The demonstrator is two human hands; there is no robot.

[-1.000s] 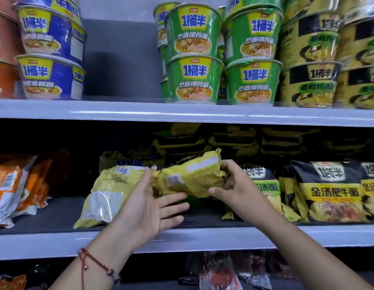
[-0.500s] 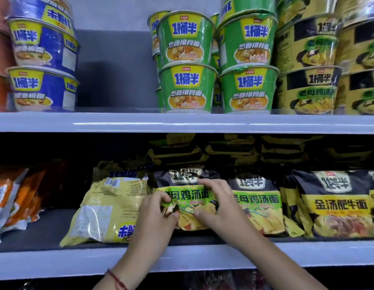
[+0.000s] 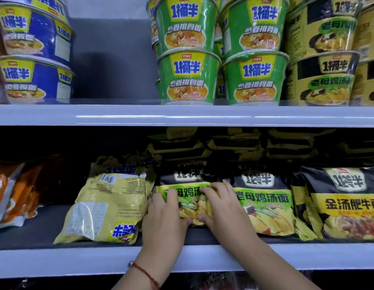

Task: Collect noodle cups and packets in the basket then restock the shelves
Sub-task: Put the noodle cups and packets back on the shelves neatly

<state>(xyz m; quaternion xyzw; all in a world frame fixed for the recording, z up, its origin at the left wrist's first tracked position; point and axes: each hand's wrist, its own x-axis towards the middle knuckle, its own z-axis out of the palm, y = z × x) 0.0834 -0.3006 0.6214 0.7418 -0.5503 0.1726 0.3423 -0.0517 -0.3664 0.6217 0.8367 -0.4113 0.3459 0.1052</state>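
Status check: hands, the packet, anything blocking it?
Both hands, left and right, hold the black-and-green noodle packet upright on the lower shelf. Yellow packet lies close on its left, matching packet on its right.

Both hands [image 3: 194, 208] on noodle packet [image 3: 189, 183]

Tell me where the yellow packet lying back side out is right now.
In the head view the back-facing yellow packet leans on the lower shelf, left of centre, beside the left hand and the black-and-yellow packet both hands hold.
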